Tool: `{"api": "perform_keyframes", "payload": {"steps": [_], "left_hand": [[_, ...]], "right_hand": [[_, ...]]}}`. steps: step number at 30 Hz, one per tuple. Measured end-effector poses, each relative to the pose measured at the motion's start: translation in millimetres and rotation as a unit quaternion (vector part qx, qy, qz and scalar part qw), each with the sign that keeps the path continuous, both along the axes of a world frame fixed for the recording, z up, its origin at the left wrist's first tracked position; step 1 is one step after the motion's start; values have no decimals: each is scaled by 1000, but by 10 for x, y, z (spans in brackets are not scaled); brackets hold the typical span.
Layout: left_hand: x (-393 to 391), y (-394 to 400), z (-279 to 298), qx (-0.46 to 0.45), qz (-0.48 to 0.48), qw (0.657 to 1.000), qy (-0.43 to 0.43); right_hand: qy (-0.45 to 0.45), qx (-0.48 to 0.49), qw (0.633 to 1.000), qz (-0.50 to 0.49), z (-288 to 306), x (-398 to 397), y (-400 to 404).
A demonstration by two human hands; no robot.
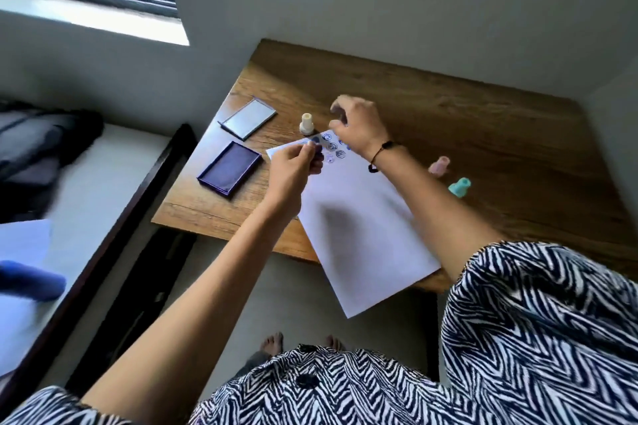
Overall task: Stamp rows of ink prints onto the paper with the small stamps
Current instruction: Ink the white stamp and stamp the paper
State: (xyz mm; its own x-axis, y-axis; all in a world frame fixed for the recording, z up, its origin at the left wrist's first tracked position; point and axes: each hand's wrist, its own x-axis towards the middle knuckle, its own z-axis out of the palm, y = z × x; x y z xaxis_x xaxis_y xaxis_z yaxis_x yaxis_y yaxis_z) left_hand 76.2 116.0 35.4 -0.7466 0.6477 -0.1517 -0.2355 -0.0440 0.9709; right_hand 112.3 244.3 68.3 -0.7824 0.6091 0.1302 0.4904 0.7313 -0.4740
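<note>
While the left hand (293,166) pinches something small and blurred, possibly a stamp, and the right hand (355,124) hovers loosely curled and apparently empty, the unpinned paper (362,235) overhanging the worktop (483,121) could slide and smear the prints (333,147).

We see a tabletop (448,121) of brown wood with a visible streaked grain and a dull, low sheen. On it lies a sheet of white paper (362,235), smooth and matt, with dark blue ink prints (333,146) at its far end. The ink pad (229,168) looks like a hard plastic tray around a deep blue, matt, felt-like surface; its lid (248,118) reads as glossy, catching pale light. The cream stamp (306,123), pink stamp (439,166) and turquoise stamp (460,187) look like smooth plastic. Our sleeve (538,321) is soft printed cloth in a black-and-white zigzag, and a thin dark cord bracelet (379,152) circles the right wrist.
</note>
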Motion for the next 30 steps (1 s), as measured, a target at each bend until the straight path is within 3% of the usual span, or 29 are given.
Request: {"api": "perform_keyframes", "payload": {"steps": [6, 9, 11, 14, 18, 25, 30], "left_hand": [[-176, -287, -41, -13, 72, 997, 14], [-263, -434, -69, -26, 99, 995, 15], [-322, -499, -87, -38, 120, 992, 18], [-375, -602, -88, -36, 143, 989, 25], [-395, -813, -113, -37, 147, 987, 49], [-397, -1111, -123, -39, 147, 986, 64], [-412, -1127, -87, 5, 197, 979, -48]], "right_hand": [[-94, 5, 994, 64, -250, -550, -27], [-33, -9, 997, 68, -344, -583, -83], [53, -109, 991, 50, -337, -536, -218], [133, -310, 937, 93, -296, -429, -552], [139, -392, 900, 126, -264, -363, -862], [133, -427, 882, 147, -261, -437, -1148], [131, -343, 908, 202, -209, -492, -1211]]}}
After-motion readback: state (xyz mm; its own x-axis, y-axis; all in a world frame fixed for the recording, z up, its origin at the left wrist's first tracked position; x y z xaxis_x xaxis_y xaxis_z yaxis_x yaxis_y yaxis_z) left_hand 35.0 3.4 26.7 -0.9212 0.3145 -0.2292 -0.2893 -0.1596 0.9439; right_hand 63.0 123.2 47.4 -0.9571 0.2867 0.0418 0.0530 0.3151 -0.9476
